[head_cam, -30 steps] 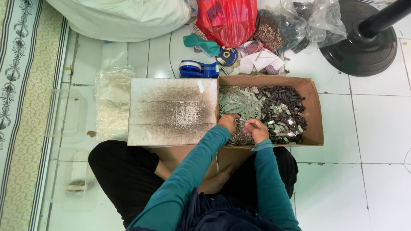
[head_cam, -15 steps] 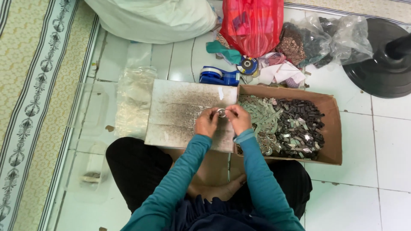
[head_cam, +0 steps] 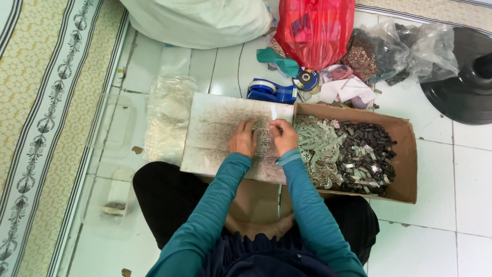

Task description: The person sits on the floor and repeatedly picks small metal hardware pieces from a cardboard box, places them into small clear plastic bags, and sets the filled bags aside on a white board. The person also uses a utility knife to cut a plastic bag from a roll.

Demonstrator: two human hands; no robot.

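Observation:
My left hand and my right hand meet over a worn grey board that lies across my lap. Between the fingertips of both hands is a small pale metal piece; its shape is too small to make out. To the right, touching the board's edge, stands a brown cardboard box. Pale greenish flat pieces fill the box's left half and small dark pieces its right half. Both sleeves are teal.
A blue tape dispenser lies just behind the board. A red plastic bag, a white sack, clear bags and a black round base stand further back. Clear plastic lies left of the board, beside a patterned mat.
Both hands have left the box and moved left onto the board, bringing a small piece with them. The camera view has shifted rightward and closer.

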